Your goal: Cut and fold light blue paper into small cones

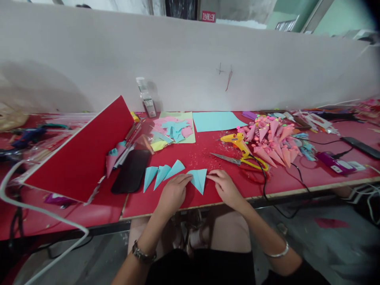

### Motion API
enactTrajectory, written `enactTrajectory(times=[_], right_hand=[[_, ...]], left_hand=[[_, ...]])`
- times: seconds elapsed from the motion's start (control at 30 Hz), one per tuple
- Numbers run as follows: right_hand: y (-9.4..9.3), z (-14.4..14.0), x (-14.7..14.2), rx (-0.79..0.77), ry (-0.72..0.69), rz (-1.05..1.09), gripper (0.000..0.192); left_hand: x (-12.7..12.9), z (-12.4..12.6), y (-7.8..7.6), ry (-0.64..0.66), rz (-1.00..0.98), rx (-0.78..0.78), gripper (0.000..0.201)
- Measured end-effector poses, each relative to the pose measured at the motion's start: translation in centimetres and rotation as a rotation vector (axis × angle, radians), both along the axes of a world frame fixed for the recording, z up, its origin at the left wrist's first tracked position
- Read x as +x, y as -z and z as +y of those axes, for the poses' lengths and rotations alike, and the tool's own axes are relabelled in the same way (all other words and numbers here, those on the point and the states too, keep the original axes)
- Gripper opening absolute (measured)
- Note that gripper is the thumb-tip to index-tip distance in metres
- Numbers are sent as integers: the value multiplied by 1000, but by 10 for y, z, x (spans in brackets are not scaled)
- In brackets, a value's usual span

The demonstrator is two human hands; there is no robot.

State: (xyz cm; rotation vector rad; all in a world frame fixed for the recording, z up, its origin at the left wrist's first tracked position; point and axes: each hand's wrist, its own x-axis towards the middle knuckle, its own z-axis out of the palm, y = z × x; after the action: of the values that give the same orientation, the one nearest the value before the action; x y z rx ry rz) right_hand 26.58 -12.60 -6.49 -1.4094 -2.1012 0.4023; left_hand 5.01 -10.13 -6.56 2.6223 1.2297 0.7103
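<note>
A light-blue folded paper triangle [199, 181], point toward me and a crease down its middle, lies on the red table before me. The fingers of my left hand [174, 192] are closed at its upper left corner. At its upper right corner, my right hand [227, 189] pinches the edge between thumb and fingers. Beside my left hand lie three folded blue paper cones [162, 175] in a row. Past my right hand are scissors with yellow handles [237, 160] and a yellow glue gun [237, 143].
A pile of pink paper cones [274, 138] covers the right side. Paper scraps [175, 130] and a blue sheet [218, 121] lie at the back, near a clear bottle [146, 99]. A black phone [131, 171] and a tilted red board [86, 154] stand left; cords [265, 186] hang right.
</note>
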Motion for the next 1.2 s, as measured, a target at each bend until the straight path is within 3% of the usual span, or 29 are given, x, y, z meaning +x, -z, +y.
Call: enactTrajectory(times=[0.23,0.63,1.0,1.2], right_hand=[[-1,-9,-8,-5,-78,106,52],[-8,-5,-13,-21,-162,-129,51],[-13,27,-16,27,-305,-293,44],[-15,38,-28,57,-304,-293,37]], left_hand=[[-2,-8,-3,-47,55,-57,53],[-6,-10,4,-77,-68,-70,39],[-3,-12,4,-94,-67,-28,42],[-3,-14,3,-143,66,54,39]])
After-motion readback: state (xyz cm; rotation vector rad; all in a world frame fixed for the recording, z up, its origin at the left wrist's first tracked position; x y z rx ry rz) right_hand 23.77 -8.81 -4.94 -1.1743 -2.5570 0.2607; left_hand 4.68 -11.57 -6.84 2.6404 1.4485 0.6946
